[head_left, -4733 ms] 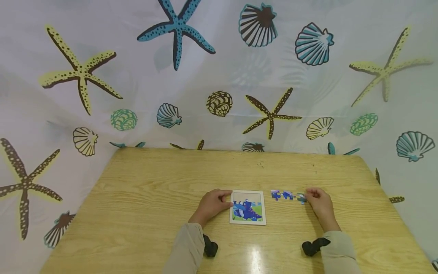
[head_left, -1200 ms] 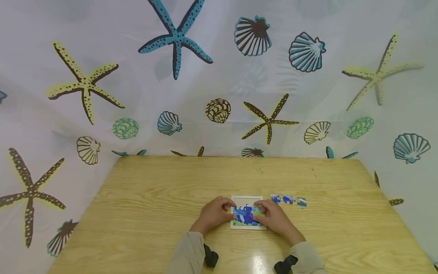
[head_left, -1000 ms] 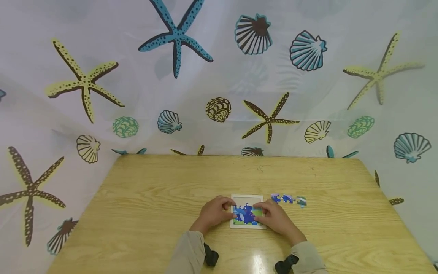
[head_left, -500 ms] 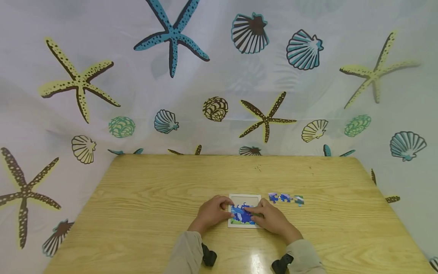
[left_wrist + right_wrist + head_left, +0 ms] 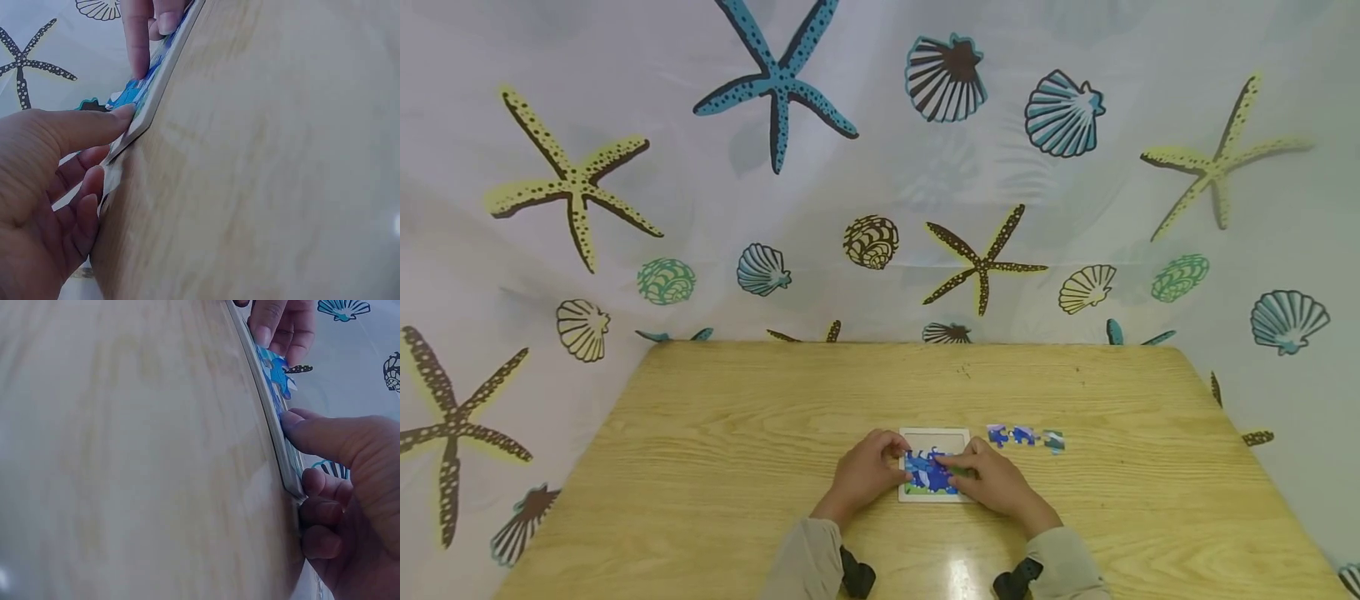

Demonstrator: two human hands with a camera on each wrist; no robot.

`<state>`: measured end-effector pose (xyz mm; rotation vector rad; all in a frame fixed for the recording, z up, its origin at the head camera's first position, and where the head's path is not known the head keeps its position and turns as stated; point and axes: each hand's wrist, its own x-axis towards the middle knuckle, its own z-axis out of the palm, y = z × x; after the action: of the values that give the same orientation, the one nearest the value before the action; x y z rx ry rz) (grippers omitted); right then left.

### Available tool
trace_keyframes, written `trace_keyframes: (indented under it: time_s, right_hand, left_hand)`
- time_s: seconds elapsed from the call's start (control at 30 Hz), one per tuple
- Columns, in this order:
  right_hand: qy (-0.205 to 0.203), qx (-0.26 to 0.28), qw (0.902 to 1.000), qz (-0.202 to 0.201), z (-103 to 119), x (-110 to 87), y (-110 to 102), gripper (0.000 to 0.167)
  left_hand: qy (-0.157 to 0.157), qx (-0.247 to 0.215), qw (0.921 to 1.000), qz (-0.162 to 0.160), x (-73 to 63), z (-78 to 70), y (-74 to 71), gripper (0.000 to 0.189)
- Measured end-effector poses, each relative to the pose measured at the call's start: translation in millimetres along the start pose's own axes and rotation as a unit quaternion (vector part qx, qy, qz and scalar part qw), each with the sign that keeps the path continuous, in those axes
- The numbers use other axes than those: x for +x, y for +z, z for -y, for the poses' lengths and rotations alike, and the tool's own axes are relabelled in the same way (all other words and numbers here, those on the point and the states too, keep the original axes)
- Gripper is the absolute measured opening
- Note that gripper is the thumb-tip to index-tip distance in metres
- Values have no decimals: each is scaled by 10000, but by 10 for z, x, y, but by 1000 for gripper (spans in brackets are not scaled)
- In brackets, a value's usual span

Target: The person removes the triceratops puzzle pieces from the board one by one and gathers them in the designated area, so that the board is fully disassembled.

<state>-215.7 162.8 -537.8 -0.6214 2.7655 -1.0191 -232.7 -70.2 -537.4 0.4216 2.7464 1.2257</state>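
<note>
A small square jigsaw puzzle in a white-rimmed tray (image 5: 934, 499) lies on the table in the head view. Blue dinosaur pieces (image 5: 928, 473) fill its lower part, and its upper strip shows bare backing. My left hand (image 5: 867, 468) holds the tray at its left side. In the left wrist view the left thumb (image 5: 119, 119) lies over the rim, other fingers curled beside it. My right hand (image 5: 996, 482) reaches over the tray's right side, its straight index finger (image 5: 136, 47) pressing on the pieces. The right thumb (image 5: 306, 428) touches the puzzle near the rim.
Right of the tray lie several loose jigsaw pieces (image 5: 1022, 435) in a row. A wooden table (image 5: 760, 400) carries everything. Behind it hangs a white cloth (image 5: 820, 208) printed with starfish and shells. Dark wrist cameras (image 5: 857, 575) sit below both hands.
Since the oldest frame, my right hand has come left from the rightmost loose piece to the puzzle. Its index finger then moved left across the pieces. The left hand stays at the tray.
</note>
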Motion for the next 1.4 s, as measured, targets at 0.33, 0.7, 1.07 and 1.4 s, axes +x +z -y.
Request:
trace_keyframes:
  time_s: [0.33, 0.7, 1.07, 1.4]
  right_hand:
    - [60, 76, 10000, 9, 10, 7, -6, 32]
    - [98, 159, 9998, -9, 28, -7, -32, 31]
    - [36, 189, 9998, 23, 26, -13, 16, 32]
    - [81, 165, 9998, -46, 4, -14, 28, 32]
  left_hand:
    - [-55, -652, 9972, -375, -8, 26, 34, 11]
    - [-595, -2591, 9639, -167, 42, 157, 0, 16]
    - [-1097, -2881, 9513, -8, -106, 239, -181, 25]
    - [-1764, -2616, 9467, -652, -293, 362, -549, 17]
